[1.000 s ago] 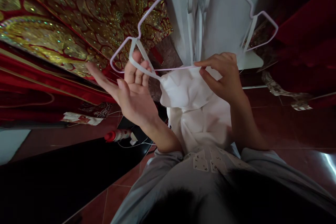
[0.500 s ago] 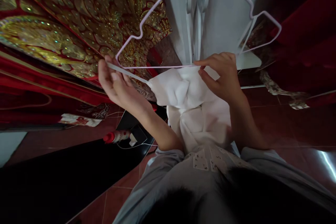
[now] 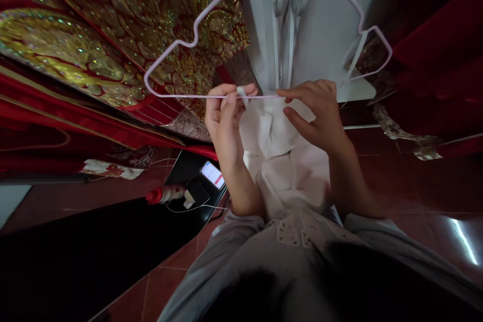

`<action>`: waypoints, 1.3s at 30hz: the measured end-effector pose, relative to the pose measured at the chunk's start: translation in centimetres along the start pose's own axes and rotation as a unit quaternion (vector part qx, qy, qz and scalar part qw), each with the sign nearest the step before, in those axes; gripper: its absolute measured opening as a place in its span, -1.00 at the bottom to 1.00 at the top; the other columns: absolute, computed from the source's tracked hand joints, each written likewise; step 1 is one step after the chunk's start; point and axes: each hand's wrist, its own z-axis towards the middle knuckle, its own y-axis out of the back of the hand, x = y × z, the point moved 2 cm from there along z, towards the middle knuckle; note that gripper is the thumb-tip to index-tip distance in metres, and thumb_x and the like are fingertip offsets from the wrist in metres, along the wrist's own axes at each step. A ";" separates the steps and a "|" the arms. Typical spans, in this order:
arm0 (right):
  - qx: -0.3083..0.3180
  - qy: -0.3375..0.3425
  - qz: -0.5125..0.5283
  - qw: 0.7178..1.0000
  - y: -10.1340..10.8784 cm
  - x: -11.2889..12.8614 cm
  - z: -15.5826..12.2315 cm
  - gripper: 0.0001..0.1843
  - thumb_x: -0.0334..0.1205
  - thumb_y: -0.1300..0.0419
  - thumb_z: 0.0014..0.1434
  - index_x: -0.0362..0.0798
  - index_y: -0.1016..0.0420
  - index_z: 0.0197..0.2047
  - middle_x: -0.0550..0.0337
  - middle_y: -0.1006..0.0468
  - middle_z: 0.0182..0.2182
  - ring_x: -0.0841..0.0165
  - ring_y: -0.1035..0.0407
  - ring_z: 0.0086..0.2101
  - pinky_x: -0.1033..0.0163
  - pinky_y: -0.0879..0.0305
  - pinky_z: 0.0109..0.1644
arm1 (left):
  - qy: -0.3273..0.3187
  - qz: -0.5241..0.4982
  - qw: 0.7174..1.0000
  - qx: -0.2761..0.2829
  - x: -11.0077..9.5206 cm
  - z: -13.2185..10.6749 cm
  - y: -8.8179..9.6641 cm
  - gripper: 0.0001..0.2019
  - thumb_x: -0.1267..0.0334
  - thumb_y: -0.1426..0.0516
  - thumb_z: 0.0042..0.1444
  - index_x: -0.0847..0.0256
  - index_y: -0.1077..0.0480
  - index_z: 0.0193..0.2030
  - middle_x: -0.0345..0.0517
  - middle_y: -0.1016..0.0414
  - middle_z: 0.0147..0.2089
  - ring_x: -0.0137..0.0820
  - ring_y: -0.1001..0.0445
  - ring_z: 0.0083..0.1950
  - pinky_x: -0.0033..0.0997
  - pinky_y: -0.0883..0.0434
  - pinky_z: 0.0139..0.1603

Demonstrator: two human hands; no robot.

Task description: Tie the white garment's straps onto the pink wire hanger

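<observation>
A pale lilac wire hanger [image 3: 177,45] hangs in front of me, its bottom bar level with my hands. My left hand [image 3: 225,119] is closed, pinching a white strap [image 3: 241,94] of the white garment [image 3: 287,151] against the bar. My right hand [image 3: 315,110] grips the bar and the garment's top edge with bent fingers. The garment's other strap [image 3: 354,58] is looped over the hanger's right notch. The white cloth drops from the bar down toward my chest.
A red and gold embroidered, sequined gown [image 3: 113,35] fills the left. Dark red velvet fabric [image 3: 445,50] hangs at the right. On the red tiled floor [image 3: 415,186] lie a lit phone [image 3: 213,174], a red-capped bottle [image 3: 166,194] and a white cable.
My left hand has carried the white strap from the hanger's left end inward to the middle of the bar. The hanger shifted slightly left. The right hand has stayed put.
</observation>
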 end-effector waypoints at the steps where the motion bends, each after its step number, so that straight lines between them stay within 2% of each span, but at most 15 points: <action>1: 0.001 0.001 0.000 1.000 0.1 0.1 0.0 -0.63 -0.07 -0.20 0.41 0.25 -0.62 0.23 0.16 -0.70 -0.11 0.14 -0.51 -0.07 -0.25 -0.32 0.31 | -0.004 0.000 1.000 -0.002 0.0 -0.1 -0.3 -0.72 -0.02 -0.34 0.32 0.07 -0.43 -0.10 -0.12 -0.67 -0.16 -0.24 -0.70 -0.05 -0.19 -0.58 0.14; 4: -0.011 0.016 0.009 1.000 0.6 0.4 -0.2 -0.64 -0.04 -0.21 0.40 0.25 -0.63 0.21 0.17 -0.72 -0.07 0.15 -0.54 -0.06 -0.24 -0.36 0.29 | -0.010 0.020 1.000 -0.013 0.0 0.0 -0.7 -0.67 -0.06 -0.35 0.30 0.05 -0.33 -0.19 -0.17 -0.57 -0.29 -0.26 -0.65 -0.12 -0.23 -0.57 0.08; 8: -0.073 0.013 0.040 0.996 1.6 0.3 -0.6 -0.71 -0.01 -0.13 0.45 0.23 -0.69 0.00 0.16 -0.73 -0.06 0.11 -0.60 -0.03 -0.23 -0.49 0.17 | -0.007 0.039 0.999 -0.020 0.0 0.2 -1.1 -0.62 -0.10 -0.33 0.30 0.05 -0.27 -0.22 -0.20 -0.48 -0.36 -0.28 -0.57 -0.20 -0.21 -0.56 0.08; 10: -0.165 -0.015 0.047 0.985 2.2 -0.1 -0.6 -0.70 0.04 -0.11 0.46 0.24 -0.67 -0.14 0.11 -0.71 -0.14 0.08 -0.60 -0.08 -0.21 -0.54 0.05 | -0.006 0.045 0.999 -0.020 0.0 0.2 -1.2 -0.62 -0.09 -0.32 0.31 0.05 -0.26 -0.23 -0.20 -0.44 -0.37 -0.28 -0.55 -0.20 -0.21 -0.55 0.08; 12: -0.284 -0.027 0.051 0.957 3.0 -0.9 -0.5 -0.71 0.09 -0.16 0.43 0.22 -0.65 -0.22 0.04 -0.65 -0.24 0.04 -0.57 -0.15 -0.19 -0.52 -0.03 | -0.005 0.042 0.999 -0.019 0.0 0.2 -1.2 -0.65 -0.06 -0.32 0.32 0.04 -0.26 -0.22 -0.20 -0.41 -0.36 -0.28 -0.55 -0.19 -0.20 -0.55 0.07; 15: -0.430 -0.009 0.054 0.901 4.1 -2.8 -0.3 -0.70 0.16 -0.26 0.37 0.15 -0.67 -0.17 0.01 -0.55 -0.25 0.04 -0.53 -0.15 -0.14 -0.46 0.00 | -0.011 0.035 0.999 -0.017 0.1 0.3 -1.1 -0.68 0.00 -0.33 0.31 0.03 -0.27 -0.21 -0.20 -0.41 -0.37 -0.27 -0.55 -0.20 -0.21 -0.55 0.04; 17: -0.471 -0.018 0.049 0.881 4.8 -4.3 -0.3 -0.66 0.19 -0.33 0.32 0.11 -0.68 -0.09 0.04 -0.53 -0.19 0.08 -0.50 -0.14 -0.08 -0.41 0.02 | -0.012 0.032 0.999 -0.017 0.2 0.3 -1.0 -0.69 0.02 -0.33 0.31 0.04 -0.28 -0.20 -0.20 -0.42 -0.37 -0.28 -0.55 -0.21 -0.22 -0.55 0.02; 20: -0.444 -0.056 0.063 0.892 5.7 -5.8 -0.6 -0.58 0.18 -0.46 0.20 0.12 -0.70 0.00 0.06 -0.59 -0.12 0.12 -0.49 -0.13 0.01 -0.38 -0.03 | -0.005 0.039 0.999 -0.025 0.3 0.4 -1.0 -0.71 0.04 -0.32 0.33 0.05 -0.28 -0.20 -0.21 -0.44 -0.37 -0.29 -0.56 -0.21 -0.24 -0.55 0.02; 22: -0.415 -0.044 0.062 0.907 5.9 -5.9 -0.8 -0.57 0.13 -0.51 0.15 0.10 -0.73 0.00 -0.01 -0.60 -0.08 0.05 -0.49 -0.05 0.00 -0.40 -0.03 | -0.003 0.048 0.998 -0.034 0.4 0.4 -1.0 -0.72 0.07 -0.31 0.36 0.06 -0.29 -0.20 -0.23 -0.44 -0.38 -0.31 -0.56 -0.22 -0.26 -0.55 0.02; 26: -0.337 -0.004 0.000 0.941 5.8 -4.7 -0.3 -0.73 -0.06 -0.47 0.22 0.04 -0.80 -0.04 -0.18 -0.55 0.08 -0.11 -0.45 0.20 -0.19 -0.42 0.26 | -0.002 0.066 0.997 -0.050 0.5 0.4 -1.0 -0.78 0.14 -0.29 0.39 0.05 -0.31 -0.19 -0.23 -0.44 -0.38 -0.30 -0.57 -0.20 -0.27 -0.55 0.03; 28: -0.290 -0.018 -0.016 0.957 5.8 -4.1 0.0 -0.80 -0.16 -0.44 0.26 0.06 -0.81 -0.05 -0.18 -0.54 0.18 -0.14 -0.43 0.30 -0.27 -0.34 0.39 | 0.002 0.071 0.996 -0.049 0.6 0.4 -1.0 -0.79 0.16 -0.29 0.39 0.04 -0.32 -0.18 -0.22 -0.45 -0.37 -0.29 -0.58 -0.16 -0.26 -0.55 0.04; 31: -0.248 -0.022 -0.061 0.967 6.0 -3.0 0.4 -0.85 -0.21 -0.40 0.30 0.01 -0.82 -0.10 -0.15 -0.51 0.33 -0.24 -0.22 0.48 -0.32 -0.17 0.54 | 0.007 0.070 0.996 -0.049 0.7 0.4 -1.0 -0.80 0.17 -0.29 0.39 0.04 -0.33 -0.18 -0.22 -0.45 -0.36 -0.29 -0.60 -0.15 -0.28 -0.55 0.03; 33: -0.236 0.010 -0.069 0.969 6.2 -2.3 0.8 -0.82 -0.22 -0.37 0.33 0.00 -0.82 -0.07 -0.08 -0.48 0.39 -0.23 -0.15 0.52 -0.31 -0.12 0.58 | 0.007 0.065 0.996 -0.053 0.8 0.4 -1.1 -0.80 0.16 -0.29 0.40 0.05 -0.33 -0.17 -0.23 -0.45 -0.37 -0.30 -0.60 -0.16 -0.30 -0.55 0.02; 37: -0.239 0.116 -0.024 0.964 6.9 -2.2 1.8 -0.62 -0.34 -0.21 0.42 0.18 -0.75 0.16 0.27 -0.47 0.41 0.03 -0.29 0.46 -0.19 -0.10 0.61 | -0.003 0.050 0.998 -0.050 0.9 0.3 -1.1 -0.80 0.15 -0.28 0.41 0.05 -0.33 -0.17 -0.25 -0.46 -0.38 -0.33 -0.61 -0.21 -0.34 -0.57 -0.01; 39: -0.209 0.062 0.013 0.976 7.3 -3.6 2.6 -0.56 -0.27 -0.17 0.45 0.27 -0.65 0.28 0.41 -0.35 0.47 0.09 -0.07 0.56 -0.16 0.07 0.67 | -0.015 0.033 0.999 -0.037 1.0 0.3 -1.0 -0.79 0.14 -0.29 0.40 0.05 -0.33 -0.17 -0.26 -0.47 -0.38 -0.34 -0.60 -0.24 -0.33 -0.57 -0.02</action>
